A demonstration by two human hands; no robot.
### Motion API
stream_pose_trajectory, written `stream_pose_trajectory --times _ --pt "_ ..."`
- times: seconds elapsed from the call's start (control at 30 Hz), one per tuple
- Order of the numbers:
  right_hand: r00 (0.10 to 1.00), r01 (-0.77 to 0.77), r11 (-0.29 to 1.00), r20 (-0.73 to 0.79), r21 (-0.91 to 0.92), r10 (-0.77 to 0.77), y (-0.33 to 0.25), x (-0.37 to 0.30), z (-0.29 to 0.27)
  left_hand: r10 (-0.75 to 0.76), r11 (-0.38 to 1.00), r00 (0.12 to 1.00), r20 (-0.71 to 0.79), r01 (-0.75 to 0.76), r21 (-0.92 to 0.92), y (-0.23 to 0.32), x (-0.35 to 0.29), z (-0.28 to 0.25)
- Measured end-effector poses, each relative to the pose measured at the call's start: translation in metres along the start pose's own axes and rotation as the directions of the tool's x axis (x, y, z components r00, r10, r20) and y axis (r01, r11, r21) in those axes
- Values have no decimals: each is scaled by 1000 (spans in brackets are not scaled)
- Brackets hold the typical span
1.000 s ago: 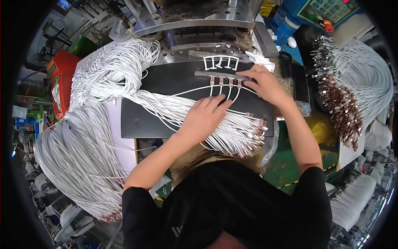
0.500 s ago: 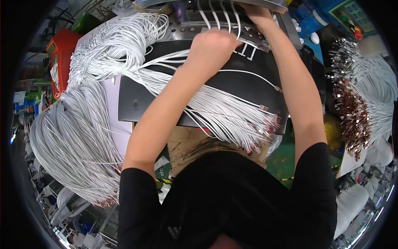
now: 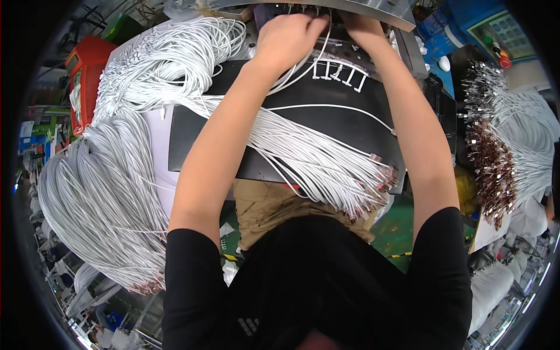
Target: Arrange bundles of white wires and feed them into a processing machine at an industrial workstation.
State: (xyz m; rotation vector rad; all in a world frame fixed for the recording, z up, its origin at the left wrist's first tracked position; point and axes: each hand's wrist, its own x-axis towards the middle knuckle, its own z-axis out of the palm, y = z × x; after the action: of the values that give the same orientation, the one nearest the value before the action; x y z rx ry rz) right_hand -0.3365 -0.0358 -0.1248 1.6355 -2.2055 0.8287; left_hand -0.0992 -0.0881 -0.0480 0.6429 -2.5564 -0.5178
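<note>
My left hand (image 3: 290, 42) is at the far edge of the black work surface (image 3: 338, 131), its fingers closed around white cables (image 3: 296, 77) that run up into the machine (image 3: 373, 10). The fingertips sit just under the machine's metal front edge. My right hand (image 3: 363, 30) reaches beneath that same edge, right of the left one; its fingers are hidden there. Between my forearms lies a bundle of white cables (image 3: 309, 153) with brownish connector ends (image 3: 382, 178). A row of small white T-shaped plastic pieces (image 3: 339, 74) sticks out from the metal plate below the hands.
Coiled white cables (image 3: 175, 55) are heaped at the left, above a thick hanging bundle (image 3: 105, 198). A red box-shaped device (image 3: 90, 70) stands beyond them. On the right hang more cables with metal ends (image 3: 493, 169). A blue control panel (image 3: 501, 32) with buttons is at the far right.
My left hand has moved away from me, up to the machine, taking the cable ends under its edge. The white plastic pieces now show more fully. My right hand stays near the same place.
</note>
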Motion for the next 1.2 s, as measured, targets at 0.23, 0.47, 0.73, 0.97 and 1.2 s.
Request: stream_pose_trajectory --times 0.23,0.47,0.73,0.97,1.2 --pt "980 193 978 59 -73 -189 -98 -41 -61 220 864 975 -42 -175 473 -34 10 23" --pt "955 78 938 -244 -339 -168 -132 -46 -58 356 888 829 -431 -155 434 -61 18 51" --pt "992 77 992 -92 -99 -86 -86 -69 -62 186 964 943 -276 -121 235 -37 -12 36" --pt "545 -513 756 -527 406 652 -61 -302 -207 93 -71 769 632 639 -766 -19 -304 -55" --pt "684 -689 507 235 518 691 -152 -446 -121 -744 -193 525 412 422 -886 -38 -357 -6"
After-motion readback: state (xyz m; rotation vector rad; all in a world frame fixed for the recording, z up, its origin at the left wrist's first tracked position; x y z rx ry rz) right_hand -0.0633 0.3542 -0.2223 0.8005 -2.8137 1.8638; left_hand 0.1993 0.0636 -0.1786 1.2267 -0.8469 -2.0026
